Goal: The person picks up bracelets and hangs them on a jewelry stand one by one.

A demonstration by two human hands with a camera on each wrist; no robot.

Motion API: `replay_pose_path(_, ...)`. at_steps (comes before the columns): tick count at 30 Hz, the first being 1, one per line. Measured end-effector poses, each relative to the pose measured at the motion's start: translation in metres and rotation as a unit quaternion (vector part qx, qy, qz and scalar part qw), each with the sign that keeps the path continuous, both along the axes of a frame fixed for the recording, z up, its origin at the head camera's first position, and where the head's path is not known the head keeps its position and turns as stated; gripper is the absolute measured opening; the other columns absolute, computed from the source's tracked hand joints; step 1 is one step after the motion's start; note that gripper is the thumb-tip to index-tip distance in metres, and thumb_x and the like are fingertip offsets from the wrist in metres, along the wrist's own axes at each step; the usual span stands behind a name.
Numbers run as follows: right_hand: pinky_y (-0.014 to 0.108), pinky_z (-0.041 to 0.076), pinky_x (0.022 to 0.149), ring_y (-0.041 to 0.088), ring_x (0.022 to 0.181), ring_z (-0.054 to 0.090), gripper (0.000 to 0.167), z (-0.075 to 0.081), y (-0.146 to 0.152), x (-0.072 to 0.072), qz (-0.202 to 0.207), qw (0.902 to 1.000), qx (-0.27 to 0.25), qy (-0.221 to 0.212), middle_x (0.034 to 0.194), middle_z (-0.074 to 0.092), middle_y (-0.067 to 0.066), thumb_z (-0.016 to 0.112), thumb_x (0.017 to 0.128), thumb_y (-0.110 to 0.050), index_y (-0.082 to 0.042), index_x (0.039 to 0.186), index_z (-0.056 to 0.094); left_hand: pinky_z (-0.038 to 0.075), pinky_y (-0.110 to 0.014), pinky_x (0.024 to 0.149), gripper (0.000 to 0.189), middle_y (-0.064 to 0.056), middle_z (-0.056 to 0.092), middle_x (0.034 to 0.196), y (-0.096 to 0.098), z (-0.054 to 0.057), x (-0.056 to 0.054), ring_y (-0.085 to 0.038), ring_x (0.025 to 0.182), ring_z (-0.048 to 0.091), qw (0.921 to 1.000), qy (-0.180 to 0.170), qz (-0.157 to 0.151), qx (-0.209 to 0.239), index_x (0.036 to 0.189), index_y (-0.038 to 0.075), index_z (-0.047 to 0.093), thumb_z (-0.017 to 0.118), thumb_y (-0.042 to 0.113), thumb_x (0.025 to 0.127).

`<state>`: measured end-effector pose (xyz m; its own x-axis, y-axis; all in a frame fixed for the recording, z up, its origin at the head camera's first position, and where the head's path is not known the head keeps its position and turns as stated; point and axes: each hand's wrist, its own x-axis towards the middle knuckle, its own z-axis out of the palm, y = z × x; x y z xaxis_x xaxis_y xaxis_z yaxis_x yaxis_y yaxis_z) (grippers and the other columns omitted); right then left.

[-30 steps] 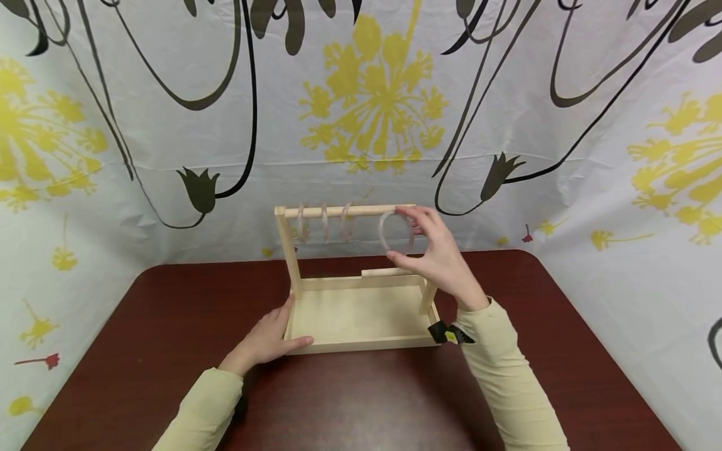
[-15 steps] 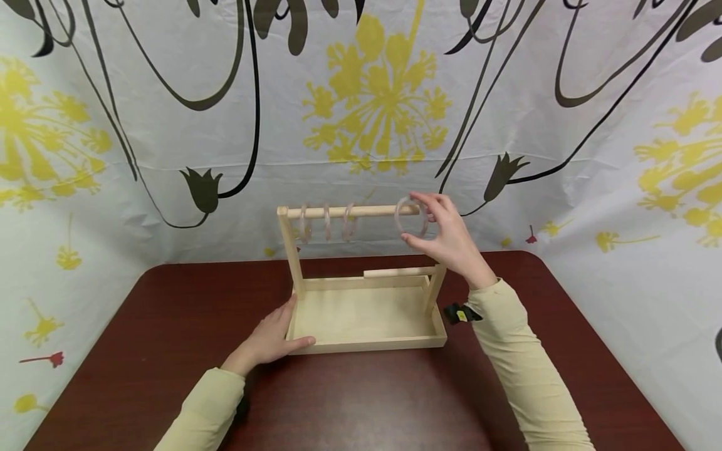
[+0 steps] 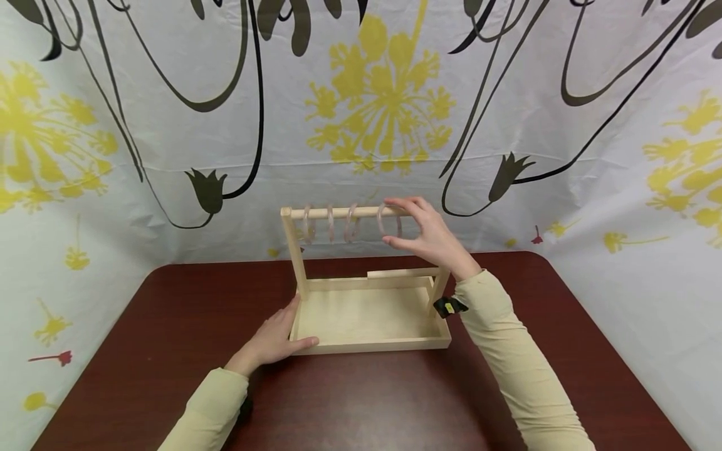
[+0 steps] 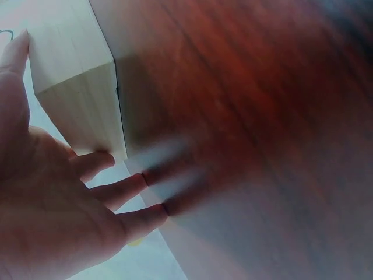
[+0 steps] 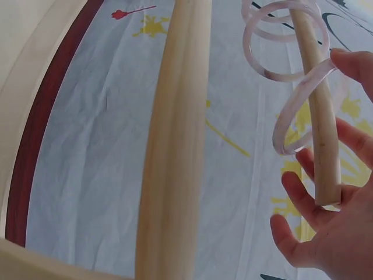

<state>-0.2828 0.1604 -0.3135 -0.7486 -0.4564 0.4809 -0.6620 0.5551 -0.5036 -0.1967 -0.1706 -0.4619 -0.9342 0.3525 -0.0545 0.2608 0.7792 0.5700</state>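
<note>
A wooden bangle stand (image 3: 375, 343) has a tray base and an upper rod (image 3: 366, 212) rising from its left post. Three pale translucent bangles (image 3: 331, 225) hang around that rod towards its left end. My right hand (image 3: 431, 238) holds another bangle (image 3: 380, 220) between thumb and fingers. In the right wrist view, this bangle (image 5: 285, 119) encircles the rod near its free end, with the fingers below and around the tip. My left hand (image 3: 269, 338) steadies the tray's front left corner, thumb along the front edge; the left wrist view shows its fingers extended against the wood (image 4: 87, 76).
A shorter lower rod (image 3: 400, 273) juts left from the right post (image 3: 440, 288) at the back of the tray. Dark reddish table (image 3: 361, 401) surrounds the stand. Behind it hangs a patterned cloth (image 3: 225, 138).
My right hand first rose rightward to the rod's free end, then came back left with the bangle, which now hangs around the rod. My left hand stayed at the tray corner.
</note>
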Motion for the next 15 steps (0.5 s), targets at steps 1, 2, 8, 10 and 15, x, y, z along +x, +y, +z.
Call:
replay_pose_path(1,0.057,0.033,0.097,0.030,0.120,0.044,0.067,-0.0004,-0.0004,-0.0002,-0.002,1.0000,0.003,0.003,0.128,0.049,0.011,0.080,0.082,-0.031,-0.016,0.141,0.051,0.022,-0.067,0.102,0.104,-0.028,0.025,0.152,0.0003,0.0004,0.0002,-0.051,0.133,0.028,1.0000,-0.001,-0.002,0.000,0.152,-0.006,0.010,0.067,0.051,0.086)
replay_pose_path(2,0.058,0.031,0.097,0.032,0.122,0.042,0.067,-0.0010,-0.0008,-0.0004,-0.005,1.0000,0.006,0.006,0.128,0.048,0.012,0.079,0.082,-0.032,-0.017,0.141,0.051,0.022,-0.067,0.102,0.104,-0.028,0.024,0.152,0.0008,0.0010,0.0004,-0.051,0.134,0.028,1.0000,-0.002,-0.003,0.000,0.152,-0.006,0.009,0.067,0.051,0.087)
replay_pose_path(8,0.062,0.022,0.094,0.039,0.127,0.032,0.065,-0.0045,-0.0038,-0.0015,-0.021,0.9993,0.015,0.027,0.133,0.043,0.016,0.080,0.081,-0.032,-0.020,0.139,0.053,0.023,-0.066,0.102,0.103,-0.028,0.025,0.152,0.0022,0.0034,0.0012,-0.051,0.133,0.028,1.0000,-0.003,-0.004,-0.004,0.152,-0.006,0.009,0.067,0.049,0.087)
replay_pose_path(10,0.061,0.023,0.093,0.040,0.126,0.032,0.065,-0.0055,-0.0048,-0.0022,-0.025,0.9989,0.012,0.039,0.133,0.043,0.017,0.081,0.080,-0.032,-0.020,0.138,0.054,0.023,-0.066,0.102,0.103,-0.028,0.025,0.151,0.0026,0.0034,0.0005,-0.051,0.133,0.028,1.0000,-0.001,-0.004,-0.005,0.152,-0.006,0.009,0.067,0.050,0.087)
replay_pose_path(15,0.063,0.022,0.096,0.040,0.128,0.031,0.068,-0.0065,-0.0032,-0.0029,-0.026,0.9979,0.004,0.059,0.137,0.042,0.015,0.084,0.077,-0.029,-0.018,0.137,0.054,0.024,-0.066,0.102,0.103,-0.027,0.026,0.152,0.0037,0.0027,-0.0019,-0.050,0.133,0.029,1.0000,0.003,-0.003,-0.004,0.152,-0.006,0.010,0.067,0.051,0.087)
